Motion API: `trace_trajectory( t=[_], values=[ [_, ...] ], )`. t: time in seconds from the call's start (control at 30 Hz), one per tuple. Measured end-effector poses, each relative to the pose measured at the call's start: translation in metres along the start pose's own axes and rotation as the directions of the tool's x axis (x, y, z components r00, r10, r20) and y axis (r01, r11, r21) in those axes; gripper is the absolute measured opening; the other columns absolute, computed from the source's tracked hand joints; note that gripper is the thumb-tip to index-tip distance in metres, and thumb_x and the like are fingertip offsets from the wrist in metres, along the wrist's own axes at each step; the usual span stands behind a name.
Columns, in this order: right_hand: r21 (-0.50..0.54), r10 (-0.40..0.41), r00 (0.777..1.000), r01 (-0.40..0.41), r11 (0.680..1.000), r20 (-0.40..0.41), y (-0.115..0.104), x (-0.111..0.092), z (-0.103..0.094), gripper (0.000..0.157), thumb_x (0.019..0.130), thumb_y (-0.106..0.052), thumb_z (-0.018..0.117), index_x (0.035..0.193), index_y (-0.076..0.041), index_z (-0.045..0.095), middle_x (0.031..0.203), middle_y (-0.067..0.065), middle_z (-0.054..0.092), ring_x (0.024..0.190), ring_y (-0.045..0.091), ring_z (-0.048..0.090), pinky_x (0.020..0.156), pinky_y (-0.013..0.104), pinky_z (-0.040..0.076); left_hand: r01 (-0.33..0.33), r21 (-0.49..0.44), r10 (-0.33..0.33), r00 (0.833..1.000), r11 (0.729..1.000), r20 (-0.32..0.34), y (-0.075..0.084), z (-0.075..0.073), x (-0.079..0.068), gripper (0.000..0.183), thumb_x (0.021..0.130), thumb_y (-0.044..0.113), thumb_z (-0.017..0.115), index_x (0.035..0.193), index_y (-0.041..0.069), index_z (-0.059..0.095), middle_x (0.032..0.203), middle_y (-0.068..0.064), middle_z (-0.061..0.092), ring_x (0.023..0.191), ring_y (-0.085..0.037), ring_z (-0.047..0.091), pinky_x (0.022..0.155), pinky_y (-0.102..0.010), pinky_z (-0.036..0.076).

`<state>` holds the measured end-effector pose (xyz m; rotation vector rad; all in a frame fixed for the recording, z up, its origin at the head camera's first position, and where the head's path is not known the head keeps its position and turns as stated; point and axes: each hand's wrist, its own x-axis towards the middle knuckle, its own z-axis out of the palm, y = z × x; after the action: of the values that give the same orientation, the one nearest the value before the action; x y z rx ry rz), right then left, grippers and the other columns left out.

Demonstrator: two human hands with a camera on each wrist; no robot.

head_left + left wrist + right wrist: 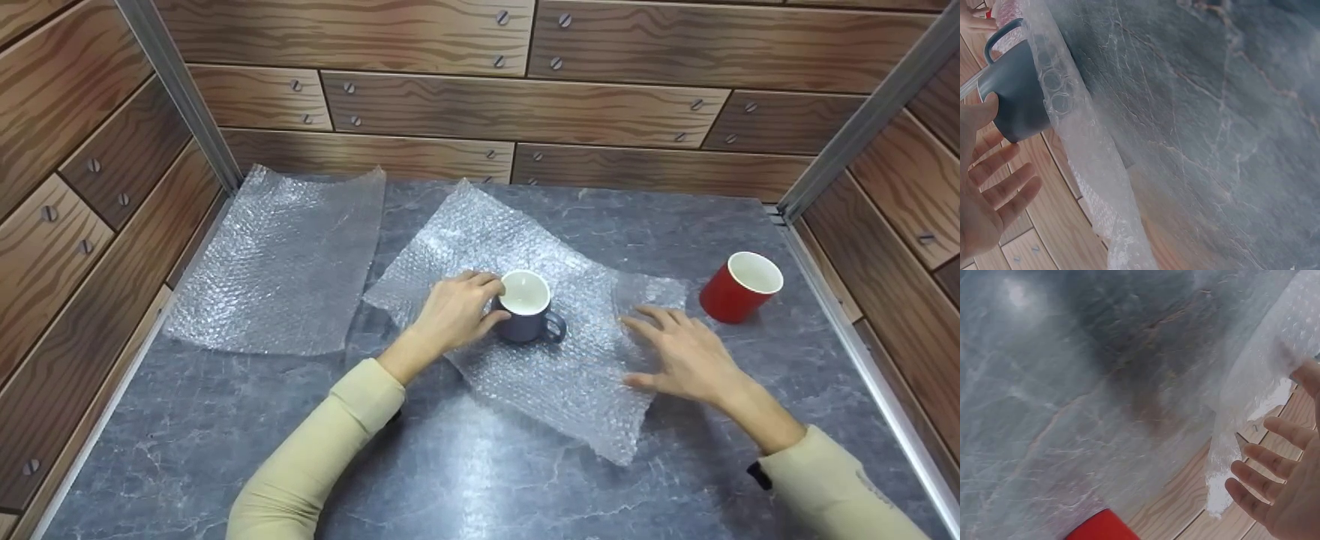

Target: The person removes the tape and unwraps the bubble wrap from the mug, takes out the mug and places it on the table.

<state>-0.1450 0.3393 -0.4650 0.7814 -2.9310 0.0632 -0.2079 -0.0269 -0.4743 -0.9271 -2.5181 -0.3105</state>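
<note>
A dark blue-grey mug [522, 322] with a white inside stands upright near the middle of a bubble wrap sheet [517, 382], its handle toward the right. My left hand [459, 309] is at the mug's left side, thumb and forefinger right at its wall. In the left wrist view the other fingers [1013, 183] of that hand are spread and fairly straight beside the mug [1019, 84]. Over the sheet's right edge, my right hand [686, 356] has its fingers extended and apart, pointing toward the mug. The right wrist view shows its thumb close by the bubble wrap [1264, 354].
A red mug [731, 292] with a white inside stands right of the sheet, beyond my right hand. Another bubble wrap sheet [281, 262] lies flat at the back left. Wood-patterned walls [450, 105] enclose the grey marbled table [225, 435] at the back and sides.
</note>
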Motion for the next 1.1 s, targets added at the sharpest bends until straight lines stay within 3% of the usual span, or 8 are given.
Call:
trace_trajectory(
  t=[0.47, 0.9, 1.1],
  values=[
    [-0.012, 0.05, 0.994, -0.049, 0.999, 0.094, 0.012, -0.005, 0.011, 0.104, 0.071, -0.065, 0.087, 0.154, -0.013, 0.053, 0.155, 0.025, 0.054, 0.135, 0.052, 0.056, 0.104, 0.074, 0.05, 0.007, -0.004, -0.007, 1.0, 1.0, 0.016, 0.001, 0.0, 0.001, 0.035, 0.092, 0.046, 0.078, 0.111, 0.016, 0.075, 0.123, -0.001, 0.079, 0.107, -0.024, 0.076, 0.078, -0.037, 0.065],
    [0.027, 0.063, 0.989, -0.067, 0.997, 0.13, 0.018, -0.005, 0.023, 0.095, 0.075, -0.068, 0.083, 0.15, -0.017, 0.057, 0.15, 0.024, 0.056, 0.132, 0.051, 0.058, 0.099, 0.073, 0.052, 0.012, 0.002, -0.012, 0.999, 1.0, 0.035, 0.002, -0.001, 0.001, 0.036, 0.093, 0.047, 0.077, 0.111, 0.016, 0.074, 0.121, 0.0, 0.079, 0.107, -0.023, 0.076, 0.074, -0.037, 0.065],
    [0.029, 0.07, 0.986, -0.076, 0.997, 0.153, 0.021, -0.004, 0.025, 0.096, 0.075, -0.074, 0.08, 0.15, -0.019, 0.057, 0.15, 0.023, 0.057, 0.134, 0.052, 0.057, 0.104, 0.076, 0.047, 0.008, 0.001, -0.008, 1.0, 1.0, 0.028, 0.001, -0.001, 0.0, 0.035, 0.093, 0.046, 0.077, 0.11, 0.016, 0.074, 0.119, 0.001, 0.079, 0.105, -0.023, 0.076, 0.075, -0.037, 0.065]
  ],
)
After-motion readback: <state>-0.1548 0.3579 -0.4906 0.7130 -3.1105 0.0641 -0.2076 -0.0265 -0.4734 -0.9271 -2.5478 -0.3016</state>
